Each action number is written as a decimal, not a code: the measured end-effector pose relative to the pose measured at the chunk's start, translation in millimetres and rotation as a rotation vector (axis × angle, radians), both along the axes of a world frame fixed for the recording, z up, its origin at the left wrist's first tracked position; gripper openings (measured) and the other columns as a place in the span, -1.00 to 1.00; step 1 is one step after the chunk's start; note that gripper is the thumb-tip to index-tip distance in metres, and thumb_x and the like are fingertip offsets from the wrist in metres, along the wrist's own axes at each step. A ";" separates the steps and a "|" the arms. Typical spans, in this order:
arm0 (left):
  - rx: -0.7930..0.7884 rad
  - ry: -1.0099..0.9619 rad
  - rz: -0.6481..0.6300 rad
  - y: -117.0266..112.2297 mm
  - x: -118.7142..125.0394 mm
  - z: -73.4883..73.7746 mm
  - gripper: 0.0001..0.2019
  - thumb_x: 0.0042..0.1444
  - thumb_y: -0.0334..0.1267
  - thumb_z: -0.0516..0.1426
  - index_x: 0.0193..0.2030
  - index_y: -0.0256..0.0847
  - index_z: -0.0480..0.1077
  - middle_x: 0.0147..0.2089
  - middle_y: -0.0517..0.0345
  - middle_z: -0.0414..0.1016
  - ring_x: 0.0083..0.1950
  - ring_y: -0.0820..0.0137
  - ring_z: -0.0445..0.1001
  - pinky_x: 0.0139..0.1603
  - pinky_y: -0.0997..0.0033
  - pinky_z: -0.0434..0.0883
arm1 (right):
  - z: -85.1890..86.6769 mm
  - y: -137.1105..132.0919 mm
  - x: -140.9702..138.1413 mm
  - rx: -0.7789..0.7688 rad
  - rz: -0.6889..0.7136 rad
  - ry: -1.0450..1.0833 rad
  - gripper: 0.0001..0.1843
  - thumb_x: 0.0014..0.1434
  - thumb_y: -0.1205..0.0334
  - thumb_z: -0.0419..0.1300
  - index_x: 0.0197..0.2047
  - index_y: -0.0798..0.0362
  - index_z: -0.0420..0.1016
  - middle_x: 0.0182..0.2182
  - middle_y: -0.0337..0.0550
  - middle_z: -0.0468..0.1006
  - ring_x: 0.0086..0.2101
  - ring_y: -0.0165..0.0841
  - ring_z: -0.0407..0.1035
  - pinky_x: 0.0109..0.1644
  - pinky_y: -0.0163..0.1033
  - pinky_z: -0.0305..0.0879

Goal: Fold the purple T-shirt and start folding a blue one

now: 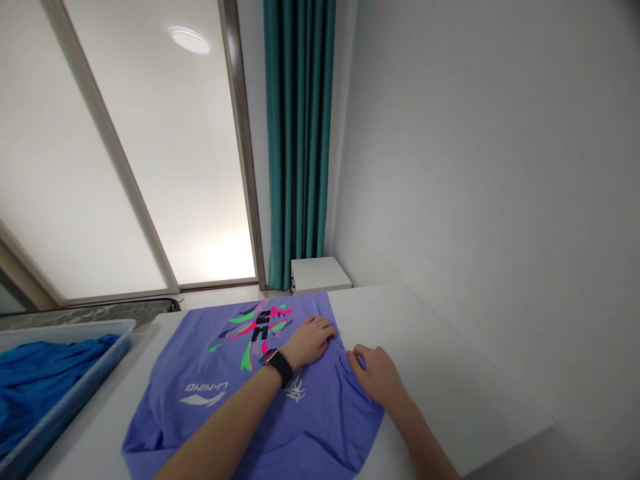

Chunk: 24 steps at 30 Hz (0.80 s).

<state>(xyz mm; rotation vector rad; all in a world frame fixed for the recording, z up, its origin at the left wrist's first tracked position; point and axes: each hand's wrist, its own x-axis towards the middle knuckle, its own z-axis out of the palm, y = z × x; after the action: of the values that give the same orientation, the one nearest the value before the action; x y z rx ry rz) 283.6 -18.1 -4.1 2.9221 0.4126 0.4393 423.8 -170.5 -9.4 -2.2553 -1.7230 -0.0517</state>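
A purple T-shirt [175,353] is spread over the white table, its LI-NING lettering upside down from where I look and a pink, green and black print near its far end. On the shirt's right part rests my left hand [311,341], a black watch on its wrist. Its fingers are bent together on the cloth close to the right edge. My right hand [376,375] pinches that same edge between thumb and fingers, a little nearer to me. The fabric bunches into creases beside it. The shirt's near end runs out of view.
At the left, a translucent plastic bin [127,333] holds blue cloth [50,373]. The white table [440,380] reaches toward a plain wall [475,167] on the right. Beyond it stand a small white cabinet [320,272], a green curtain [300,133] and frosted sliding doors [165,147].
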 end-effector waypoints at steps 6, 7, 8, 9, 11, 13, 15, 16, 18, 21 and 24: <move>-0.005 -0.004 -0.017 9.1 4.0 -1.9 -0.79 0.14 -0.46 0.04 -0.22 -0.14 0.45 -0.16 0.07 0.48 -0.04 0.26 0.42 0.09 0.26 0.25 | 9.8 -1.1 8.8 -0.061 0.069 -0.002 -0.68 0.33 0.15 0.01 -0.35 0.01 0.53 -0.35 -0.14 0.63 -0.30 -0.30 0.47 -0.17 -0.26 0.13; -0.005 -0.007 -0.020 10.3 4.3 -3.6 -0.79 0.13 -0.46 0.04 -0.22 -0.14 0.45 -0.16 0.08 0.48 -0.04 0.26 0.42 0.09 0.26 0.25 | 13.3 1.6 11.0 -0.045 0.064 0.001 -0.71 0.32 0.18 0.02 -0.32 0.01 0.53 -0.33 -0.14 0.63 -0.28 -0.30 0.47 -0.16 -0.26 0.13; -0.003 -0.011 -0.024 11.4 4.5 -5.2 -0.79 0.13 -0.46 0.04 -0.21 -0.14 0.45 -0.16 0.08 0.48 -0.04 0.26 0.42 0.08 0.27 0.25 | 16.9 5.4 12.9 -0.024 0.052 0.006 -0.73 0.31 0.22 0.01 -0.29 0.02 0.53 -0.31 -0.14 0.63 -0.26 -0.30 0.46 -0.15 -0.27 0.14; -0.002 -0.012 -0.028 12.3 4.4 -6.6 -0.78 0.12 -0.47 0.04 -0.20 -0.14 0.45 -0.16 0.09 0.48 -0.04 0.26 0.41 0.07 0.27 0.25 | 20.4 10.3 14.3 -0.008 0.039 0.013 -0.72 0.31 0.26 -0.01 -0.26 0.02 0.53 -0.29 -0.13 0.63 -0.24 -0.31 0.46 -0.15 -0.27 0.14; -0.005 -0.015 -0.035 13.7 4.1 -8.4 -0.75 0.10 -0.49 0.03 -0.19 -0.14 0.46 -0.15 0.09 0.49 -0.04 0.27 0.42 0.05 0.28 0.26 | 25.3 22.7 14.9 -0.010 0.040 0.052 -0.69 0.32 0.32 -0.06 -0.18 0.03 0.53 -0.23 -0.12 0.63 -0.20 -0.32 0.47 -0.14 -0.28 0.16; -0.026 -0.020 -0.032 14.7 4.1 -8.9 -0.72 0.09 -0.51 0.02 -0.19 -0.13 0.47 -0.15 0.10 0.50 -0.04 0.27 0.42 0.04 0.28 0.28 | 26.5 36.2 12.4 -0.081 0.065 0.109 -0.66 0.33 0.33 -0.08 -0.13 0.02 0.54 -0.18 -0.11 0.63 -0.17 -0.34 0.48 -0.14 -0.31 0.18; -0.072 -0.025 -0.021 15.5 4.6 -9.2 -0.71 0.08 -0.51 0.01 -0.19 -0.13 0.48 -0.15 0.10 0.51 -0.04 0.28 0.43 0.04 0.30 0.29 | 24.4 48.4 7.8 -0.167 0.080 0.143 -0.67 0.32 0.30 -0.05 -0.14 0.00 0.55 -0.17 -0.11 0.64 -0.18 -0.34 0.50 -0.18 -0.32 0.20; -0.103 -0.028 -0.017 16.0 4.9 -9.5 -0.71 0.08 -0.50 0.01 -0.19 -0.13 0.48 -0.15 0.11 0.51 -0.04 0.28 0.43 0.04 0.32 0.30 | 22.7 53.4 5.0 -0.196 0.079 0.146 -0.69 0.31 0.29 -0.03 -0.15 0.00 0.56 -0.18 -0.11 0.65 -0.18 -0.33 0.50 -0.20 -0.33 0.21; -0.167 -0.047 -0.006 17.2 5.4 -11.3 -0.70 0.10 -0.49 0.01 -0.15 -0.13 0.47 -0.13 0.12 0.53 -0.03 0.31 0.44 0.05 0.34 0.31 | 19.4 60.4 -0.7 -0.225 0.061 0.142 -0.72 0.29 0.25 0.01 -0.17 0.01 0.57 -0.20 -0.08 0.65 -0.20 -0.31 0.52 -0.23 -0.32 0.22; -0.235 -0.095 0.025 19.4 5.2 -15.4 -0.68 0.11 -0.48 0.00 -0.08 -0.13 0.45 -0.12 0.13 0.55 -0.04 0.33 0.45 0.07 0.35 0.32 | 16.2 63.9 -7.8 -0.258 0.022 0.126 -0.72 0.27 0.16 0.05 -0.19 0.04 0.58 -0.23 -0.01 0.66 -0.22 -0.24 0.54 -0.26 -0.29 0.24; -0.259 -0.130 0.040 20.2 4.4 -18.1 -0.70 0.13 -0.47 0.00 -0.08 -0.13 0.45 -0.11 0.14 0.56 -0.03 0.34 0.46 0.09 0.36 0.33 | 15.0 60.5 -11.6 -0.286 0.008 0.100 -0.71 0.26 0.11 0.08 -0.21 0.06 0.59 -0.26 0.04 0.65 -0.23 -0.20 0.54 -0.26 -0.26 0.26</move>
<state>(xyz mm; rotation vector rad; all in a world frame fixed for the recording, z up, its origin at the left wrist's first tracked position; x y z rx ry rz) 288.0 2.0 -22.2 2.6235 0.4717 0.5349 412.2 -110.0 5.6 -2.4006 -1.7819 0.3241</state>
